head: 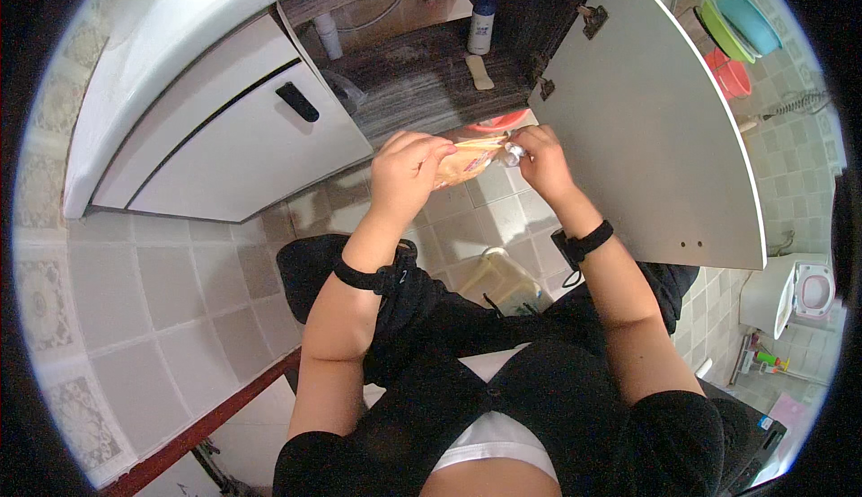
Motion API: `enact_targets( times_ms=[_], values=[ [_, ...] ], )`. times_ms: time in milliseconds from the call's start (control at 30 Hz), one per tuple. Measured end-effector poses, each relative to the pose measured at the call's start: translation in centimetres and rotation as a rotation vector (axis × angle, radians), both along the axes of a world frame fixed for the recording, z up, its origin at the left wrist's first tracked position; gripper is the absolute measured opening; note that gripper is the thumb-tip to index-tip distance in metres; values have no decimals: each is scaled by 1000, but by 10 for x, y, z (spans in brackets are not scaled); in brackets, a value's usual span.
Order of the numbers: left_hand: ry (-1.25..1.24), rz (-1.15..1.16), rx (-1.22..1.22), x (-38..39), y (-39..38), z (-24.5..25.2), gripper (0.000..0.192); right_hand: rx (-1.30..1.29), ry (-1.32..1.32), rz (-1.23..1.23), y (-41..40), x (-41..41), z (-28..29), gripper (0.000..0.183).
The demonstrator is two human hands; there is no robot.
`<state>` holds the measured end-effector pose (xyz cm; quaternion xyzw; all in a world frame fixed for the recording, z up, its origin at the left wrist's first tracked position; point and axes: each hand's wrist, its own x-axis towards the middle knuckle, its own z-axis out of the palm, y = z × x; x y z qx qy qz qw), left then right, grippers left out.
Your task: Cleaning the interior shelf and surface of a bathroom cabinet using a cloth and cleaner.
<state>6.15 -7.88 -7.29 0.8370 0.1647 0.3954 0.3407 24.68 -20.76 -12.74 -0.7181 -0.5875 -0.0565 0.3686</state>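
Observation:
Both hands hold an orange plastic packet (463, 163) with printing on it, in front of the open cabinet. My left hand (409, 167) pinches its left end between thumb and fingers. At the packet's right end, my right hand (541, 160) grips the top edge beside a crumpled whitish piece (513, 153). What that piece is, I cannot tell. Just beyond the hands, a red plastic basin (502, 122) shows partly under the cabinet. On the cabinet's wood-grain shelf (411, 86) stand a white bottle with a blue cap (481, 25) and, lying near it, a pale flat object (479, 73).
An open white cabinet door (653, 120) stands on the right; a closed one (249, 140) is on the left. A translucent bin or bag (502, 281) sits between the legs on the tiles. Coloured basins (747, 19) and a toilet (813, 289) are far right.

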Motion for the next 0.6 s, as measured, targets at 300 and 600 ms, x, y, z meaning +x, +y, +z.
enact_targets(
  times_ms=[300,600],
  values=[
    [107,-55,-260,3,13,-2,8,-144,247,49,-7,2,13,18],
    [121,-239,-183,6,8,-8,10,-181,315,159,8,-30,30,21]
  ],
)
